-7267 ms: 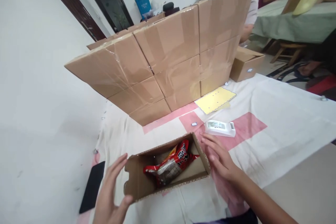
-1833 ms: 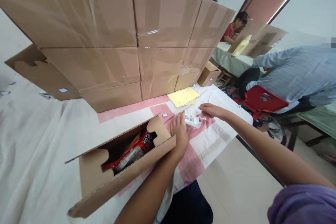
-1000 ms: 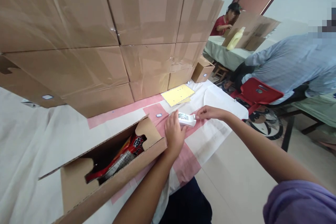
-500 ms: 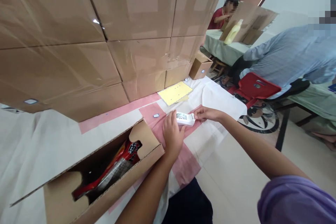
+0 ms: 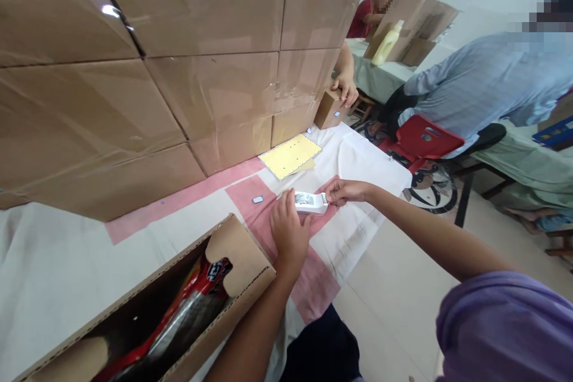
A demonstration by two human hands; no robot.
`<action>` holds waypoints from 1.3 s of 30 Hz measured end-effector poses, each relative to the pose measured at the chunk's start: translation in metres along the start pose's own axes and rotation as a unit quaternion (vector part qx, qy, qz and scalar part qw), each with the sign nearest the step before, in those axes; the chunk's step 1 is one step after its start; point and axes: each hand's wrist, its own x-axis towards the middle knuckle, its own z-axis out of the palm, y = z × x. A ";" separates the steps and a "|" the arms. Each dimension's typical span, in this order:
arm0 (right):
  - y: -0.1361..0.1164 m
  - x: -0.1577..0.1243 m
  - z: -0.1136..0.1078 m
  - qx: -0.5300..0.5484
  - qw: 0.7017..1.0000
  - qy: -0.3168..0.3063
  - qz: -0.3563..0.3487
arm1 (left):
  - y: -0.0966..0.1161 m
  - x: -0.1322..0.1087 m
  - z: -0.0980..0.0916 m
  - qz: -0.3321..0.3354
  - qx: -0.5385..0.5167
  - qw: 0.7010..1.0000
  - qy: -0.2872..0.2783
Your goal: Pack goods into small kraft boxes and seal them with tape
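Observation:
A small white label printer (image 5: 310,202) with a printed picture on top lies on the cloth. My left hand (image 5: 289,222) is closed around its left end, the thumb along the near side. At the opposite end, my right hand (image 5: 344,191) pinches with thumb and fingertips; whatever is between them is too small to make out. Just left of the printer, a white label with a blue outline (image 5: 258,199) lies on the cloth. Beyond it is a yellow sheet (image 5: 290,156) dotted with tiny marks.
Stacked taped cartons (image 5: 210,95) wall off the far side. At near left, an open carton (image 5: 244,250) holds a red-and-black packet (image 5: 179,316). Another person's hand (image 5: 347,88) rests on a small box (image 5: 329,110). A seated person occupies a red chair (image 5: 418,140) at right.
Another person's hand has come from behind the cartons onto the small box, whose top now looks closed. My view has shifted slightly; both my hands stay at the label printer.

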 end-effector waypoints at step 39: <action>0.040 -0.028 0.016 0.198 0.932 0.140 -0.268 | 0.055 -0.079 -0.101 0.315 0.125 0.938 0.068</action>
